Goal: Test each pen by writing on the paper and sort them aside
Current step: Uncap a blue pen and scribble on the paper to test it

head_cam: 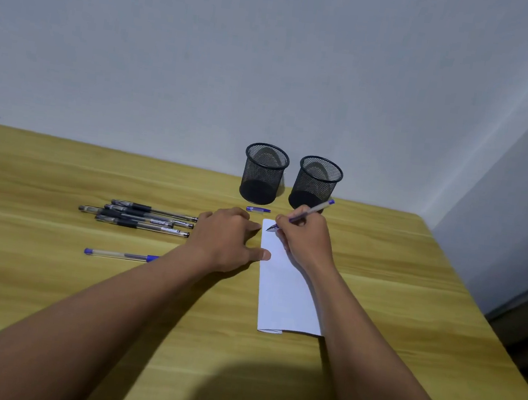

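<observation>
A: What are the hands doing?
B: The right hand (306,238) is gripping a blue pen (313,211), its tip touching the far end of the paper (285,289). The left hand (228,238) is lying flat, fingers relaxed, thumb resting on the paper's left edge.
A: And the rest?
B: Black pens (141,216) and a second blue pen (116,254) are lying left of the paper. A blue cap (258,209) and two mesh cups (264,173) (316,183) are sitting just beyond it.
</observation>
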{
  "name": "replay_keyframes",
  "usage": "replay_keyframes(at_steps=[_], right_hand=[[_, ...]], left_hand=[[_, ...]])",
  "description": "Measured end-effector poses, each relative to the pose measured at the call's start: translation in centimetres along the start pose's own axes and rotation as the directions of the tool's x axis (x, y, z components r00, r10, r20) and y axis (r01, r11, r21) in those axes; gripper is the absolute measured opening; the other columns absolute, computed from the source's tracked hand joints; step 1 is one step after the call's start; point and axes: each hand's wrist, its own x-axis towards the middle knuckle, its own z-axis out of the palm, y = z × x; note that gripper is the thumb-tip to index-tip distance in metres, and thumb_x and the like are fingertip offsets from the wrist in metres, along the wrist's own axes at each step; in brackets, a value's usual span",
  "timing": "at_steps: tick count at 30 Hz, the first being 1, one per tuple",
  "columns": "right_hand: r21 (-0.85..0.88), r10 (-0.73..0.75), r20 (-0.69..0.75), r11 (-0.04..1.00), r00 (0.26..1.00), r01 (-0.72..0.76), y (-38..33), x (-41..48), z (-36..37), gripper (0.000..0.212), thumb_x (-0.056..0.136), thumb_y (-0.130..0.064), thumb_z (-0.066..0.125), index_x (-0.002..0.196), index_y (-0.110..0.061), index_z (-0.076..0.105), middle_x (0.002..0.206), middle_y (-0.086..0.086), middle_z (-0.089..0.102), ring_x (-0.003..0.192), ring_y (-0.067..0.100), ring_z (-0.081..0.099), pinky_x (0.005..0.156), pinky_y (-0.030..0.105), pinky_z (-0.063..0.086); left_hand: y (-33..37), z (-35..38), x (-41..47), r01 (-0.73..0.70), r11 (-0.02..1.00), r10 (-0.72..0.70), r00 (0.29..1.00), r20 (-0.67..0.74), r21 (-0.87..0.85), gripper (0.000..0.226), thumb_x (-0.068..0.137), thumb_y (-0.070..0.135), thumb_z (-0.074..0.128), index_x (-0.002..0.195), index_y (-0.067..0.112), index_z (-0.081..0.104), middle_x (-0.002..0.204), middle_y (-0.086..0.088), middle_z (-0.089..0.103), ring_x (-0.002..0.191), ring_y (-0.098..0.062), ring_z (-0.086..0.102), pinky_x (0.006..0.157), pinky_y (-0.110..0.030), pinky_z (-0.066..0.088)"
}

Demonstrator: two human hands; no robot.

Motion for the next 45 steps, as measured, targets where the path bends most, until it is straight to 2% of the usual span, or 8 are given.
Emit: replay_keyframes(at_steps=[3,8,12,16,28,38,42,45], right_hand=[[-0.029,-0.028,-0.006,0.999,1.000,0.028,0.2,0.2,0.0,0.026,0.081,-0.016,0.069,0.062,-0.030,0.058,0.057,0.004,0.062,0.054,0.025,0.057,0.057,0.041,0.049],[-0.051,-0.047,-0.027,0.998,0.999,0.046,0.6,0.4,0.1,0.013,0.088,-0.015,0.070,0.078,-0.011,0.063,0.064,0.008,0.068,0.058,0.021,0.062,0.056,0.035,0.049],[-0.050,-0.020,-0.002,0.999,1.000,0.020,0.7,0.5,-0.1,0.017,0.078,-0.011,0.070,0.068,-0.015,0.057,0.056,0.006,0.062,0.054,0.026,0.060,0.059,0.042,0.050],[-0.088,-0.043,-0.022,0.995,0.999,0.040,0.6,0.3,-0.3,0.019,0.089,-0.008,0.069,0.074,-0.012,0.058,0.060,0.007,0.065,0.056,0.022,0.062,0.056,0.036,0.051],[-0.097,-0.030,-0.065,0.995,0.997,0.024,0.5,0.3,-0.4,0.021,0.086,-0.008,0.066,0.068,-0.015,0.055,0.052,0.000,0.061,0.048,0.023,0.058,0.055,0.037,0.050],[-0.163,-0.050,-0.107,0.986,0.993,0.032,-0.1,0.1,-0.5,0.019,0.090,-0.013,0.066,0.073,-0.013,0.056,0.059,0.007,0.066,0.045,0.018,0.060,0.052,0.032,0.050],[-0.099,0.031,-0.096,0.994,0.995,-0.040,-0.4,0.0,-0.6,0.019,0.082,-0.006,0.066,0.067,-0.010,0.055,0.051,0.005,0.058,0.049,0.024,0.055,0.051,0.033,0.048],[-0.096,0.071,-0.118,0.992,0.991,-0.082,-0.9,0.0,-0.7,0.012,0.084,-0.008,0.064,0.072,-0.004,0.061,0.056,0.010,0.062,0.049,0.022,0.054,0.045,0.029,0.045]], left_hand=[[0.1,-0.1,0.1,0.007,1.000,-0.007,1.000,0.020,-0.001,0.073,0.078,0.076,0.056,0.139,0.035,0.053,0.146,0.002,0.049,0.132,-0.020,0.045,0.107,-0.047,0.036],[0.1,-0.2,0.1,0.019,1.000,-0.018,1.000,0.024,-0.018,0.074,0.077,0.075,0.058,0.138,0.035,0.054,0.145,0.003,0.049,0.131,-0.020,0.046,0.107,-0.047,0.037],[0.2,-0.2,0.2,0.024,1.000,-0.024,0.999,0.027,-0.014,0.074,0.077,0.076,0.057,0.138,0.035,0.054,0.145,0.004,0.049,0.131,-0.020,0.046,0.106,-0.047,0.038],[0.2,-0.3,0.1,0.026,1.000,-0.026,0.999,0.033,-0.013,0.073,0.078,0.074,0.058,0.139,0.035,0.054,0.146,0.003,0.048,0.132,-0.020,0.045,0.106,-0.047,0.037],[0.0,-0.1,0.2,0.032,0.999,-0.031,0.999,0.021,-0.027,0.074,0.076,0.076,0.058,0.138,0.035,0.055,0.145,0.005,0.049,0.130,-0.019,0.047,0.105,-0.046,0.039],[0.2,-0.3,0.1,0.032,0.999,-0.031,0.999,0.020,-0.026,0.073,0.077,0.074,0.059,0.139,0.034,0.055,0.145,0.004,0.049,0.130,-0.019,0.047,0.106,-0.046,0.039],[0.3,-0.3,0.1,0.036,0.999,-0.036,0.999,0.018,-0.030,0.073,0.077,0.074,0.060,0.139,0.034,0.055,0.145,0.004,0.048,0.131,-0.020,0.046,0.107,-0.046,0.038],[0.4,-0.3,0.0,0.043,0.999,-0.043,0.999,0.019,-0.030,0.073,0.077,0.073,0.060,0.139,0.034,0.055,0.145,0.004,0.049,0.131,-0.020,0.046,0.106,-0.046,0.038]])
